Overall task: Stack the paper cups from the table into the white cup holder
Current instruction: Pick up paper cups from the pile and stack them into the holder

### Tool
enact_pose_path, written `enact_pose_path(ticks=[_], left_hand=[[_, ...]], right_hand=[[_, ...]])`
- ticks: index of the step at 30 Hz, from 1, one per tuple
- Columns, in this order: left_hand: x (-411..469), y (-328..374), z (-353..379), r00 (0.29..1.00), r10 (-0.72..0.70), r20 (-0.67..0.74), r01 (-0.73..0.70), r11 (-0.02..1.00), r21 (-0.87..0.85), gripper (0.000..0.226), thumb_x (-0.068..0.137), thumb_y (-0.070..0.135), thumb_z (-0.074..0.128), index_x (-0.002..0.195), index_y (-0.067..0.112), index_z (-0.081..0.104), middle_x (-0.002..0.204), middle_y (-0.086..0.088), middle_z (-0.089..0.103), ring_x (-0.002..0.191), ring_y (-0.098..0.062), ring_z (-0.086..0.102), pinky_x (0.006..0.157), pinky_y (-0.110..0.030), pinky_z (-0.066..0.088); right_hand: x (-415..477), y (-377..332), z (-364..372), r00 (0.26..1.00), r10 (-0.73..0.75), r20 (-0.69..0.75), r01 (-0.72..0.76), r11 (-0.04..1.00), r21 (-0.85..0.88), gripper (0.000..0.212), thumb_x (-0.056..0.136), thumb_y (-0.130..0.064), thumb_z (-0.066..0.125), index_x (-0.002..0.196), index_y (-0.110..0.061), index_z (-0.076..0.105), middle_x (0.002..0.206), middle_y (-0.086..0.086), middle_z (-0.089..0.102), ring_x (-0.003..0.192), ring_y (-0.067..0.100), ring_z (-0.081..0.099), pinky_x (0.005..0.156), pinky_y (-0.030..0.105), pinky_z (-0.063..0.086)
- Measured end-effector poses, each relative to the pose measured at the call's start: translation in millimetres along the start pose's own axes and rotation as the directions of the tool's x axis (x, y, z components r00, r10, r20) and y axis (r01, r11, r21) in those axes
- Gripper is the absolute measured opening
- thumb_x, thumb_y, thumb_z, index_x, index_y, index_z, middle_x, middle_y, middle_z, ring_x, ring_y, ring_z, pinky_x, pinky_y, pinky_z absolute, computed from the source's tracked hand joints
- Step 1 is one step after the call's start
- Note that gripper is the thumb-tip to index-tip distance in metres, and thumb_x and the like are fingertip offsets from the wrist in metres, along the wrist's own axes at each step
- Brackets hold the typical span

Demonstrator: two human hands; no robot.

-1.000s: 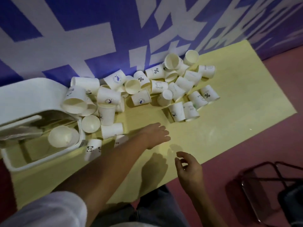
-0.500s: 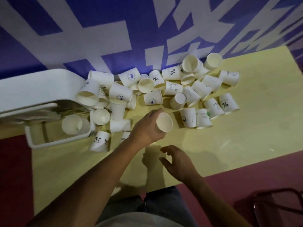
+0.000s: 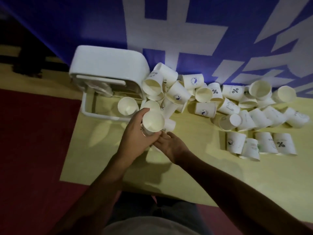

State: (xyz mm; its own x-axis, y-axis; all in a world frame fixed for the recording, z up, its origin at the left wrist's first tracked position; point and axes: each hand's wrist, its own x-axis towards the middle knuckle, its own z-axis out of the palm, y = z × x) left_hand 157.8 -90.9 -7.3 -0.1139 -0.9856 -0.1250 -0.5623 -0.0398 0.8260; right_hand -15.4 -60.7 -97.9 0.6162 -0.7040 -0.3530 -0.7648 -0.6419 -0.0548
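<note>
My left hand [image 3: 135, 134] grips a white paper cup [image 3: 153, 122], mouth up, just in front of the white cup holder [image 3: 108, 65]. My right hand [image 3: 171, 144] touches the cup's base from the right; whether it grips the cup I cannot tell. The holder stands at the table's back left with its open frame [image 3: 101, 114] facing me; one cup [image 3: 127, 106] lies inside it. Several loose paper cups [image 3: 203, 94] lie scattered in a heap along the wall, from the holder to the right edge.
The yellow table [image 3: 211, 175] ends at a front edge near my body and a left edge beside red floor [image 3: 33, 150]. A blue and white patterned wall [image 3: 186, 39] runs behind the cups. Three cups [image 3: 260, 145] lie side by side at the right.
My left hand picked up a cup from the table and carried it left toward the holder. My right hand came up to meet the cup's base. The camera view shifted left.
</note>
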Motion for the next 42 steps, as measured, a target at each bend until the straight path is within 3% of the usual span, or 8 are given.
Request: enact_pose_path(ticks=[3,7,12,16,19,23,31,42], left_hand=[[-7,-14,-20,0.999,-0.013,-0.042,0.012,1.000,-0.025,0.079,0.074,0.031,0.090,0.142,0.027,0.049,0.136,0.017,0.055,0.125,0.004,0.050,0.098,-0.010,0.043],[-4,-27,-47,0.996,-0.028,-0.089,0.025,0.999,-0.026,0.084,0.072,0.035,0.091,0.143,0.025,0.048,0.136,0.015,0.054,0.124,-0.001,0.050,0.098,-0.017,0.043],[5,-43,-89,0.994,-0.012,-0.110,0.009,1.000,-0.028,0.083,0.071,0.037,0.091,0.142,0.027,0.049,0.138,0.012,0.055,0.127,-0.007,0.050,0.100,-0.027,0.048],[9,-56,-119,0.993,-0.002,-0.120,-0.004,0.999,-0.043,0.079,0.072,0.032,0.092,0.139,0.028,0.051,0.134,0.014,0.056,0.125,-0.003,0.051,0.098,-0.022,0.049],[12,-67,-136,0.991,-0.026,-0.134,0.017,0.998,-0.067,0.079,0.070,0.033,0.092,0.138,0.030,0.052,0.134,0.017,0.056,0.124,-0.002,0.052,0.099,-0.023,0.049],[18,-85,-160,0.994,-0.022,-0.107,0.015,0.998,-0.069,0.077,0.071,0.031,0.092,0.137,0.028,0.054,0.135,0.013,0.057,0.125,-0.007,0.054,0.100,-0.030,0.050],[27,-110,-196,0.995,-0.025,-0.092,0.018,0.997,-0.075,0.074,0.070,0.022,0.093,0.135,0.024,0.058,0.131,0.010,0.059,0.121,-0.012,0.056,0.096,-0.037,0.052],[29,-117,-197,0.998,-0.013,-0.057,0.007,0.995,-0.099,0.073,0.071,0.020,0.093,0.135,0.023,0.057,0.130,0.009,0.059,0.122,-0.011,0.056,0.097,-0.036,0.051]], right_hand=[[9,-5,3,0.998,-0.009,0.064,0.007,0.999,0.034,0.073,0.092,-0.016,0.067,0.155,-0.020,0.031,0.160,0.009,0.036,0.147,0.031,0.033,0.121,0.045,0.028],[7,-10,-12,0.991,0.107,-0.081,-0.080,0.956,0.284,0.073,0.072,-0.037,0.085,0.136,-0.014,0.057,0.132,0.010,0.063,0.117,0.033,0.063,0.097,0.045,0.053],[5,-28,-60,0.896,0.403,-0.187,-0.175,0.707,0.685,0.086,0.077,-0.051,0.080,0.149,-0.020,0.045,0.141,0.000,0.059,0.124,0.020,0.056,0.096,0.036,0.053],[25,-42,-104,0.736,0.599,-0.316,-0.046,0.510,0.859,0.082,0.079,-0.046,0.083,0.147,-0.018,0.046,0.141,-0.008,0.056,0.128,0.009,0.055,0.101,0.025,0.048],[52,-50,-132,0.592,0.706,-0.388,0.031,0.461,0.887,0.073,0.078,-0.026,0.089,0.139,-0.018,0.048,0.131,-0.022,0.054,0.121,-0.005,0.053,0.096,0.015,0.045],[88,-59,-148,0.525,0.747,-0.407,0.059,0.445,0.894,0.064,0.077,-0.021,0.089,0.129,-0.013,0.052,0.120,-0.015,0.057,0.113,0.004,0.057,0.090,0.029,0.052],[118,-74,-134,0.491,0.791,-0.365,-0.112,0.473,0.874,0.068,0.080,-0.037,0.087,0.134,-0.017,0.052,0.127,-0.019,0.055,0.115,-0.009,0.049,0.094,0.011,0.040],[132,-68,-105,0.550,0.788,-0.277,-0.356,0.521,0.776,0.082,0.079,-0.062,0.074,0.141,-0.013,0.052,0.137,0.006,0.059,0.122,0.028,0.058,0.096,0.045,0.053]])
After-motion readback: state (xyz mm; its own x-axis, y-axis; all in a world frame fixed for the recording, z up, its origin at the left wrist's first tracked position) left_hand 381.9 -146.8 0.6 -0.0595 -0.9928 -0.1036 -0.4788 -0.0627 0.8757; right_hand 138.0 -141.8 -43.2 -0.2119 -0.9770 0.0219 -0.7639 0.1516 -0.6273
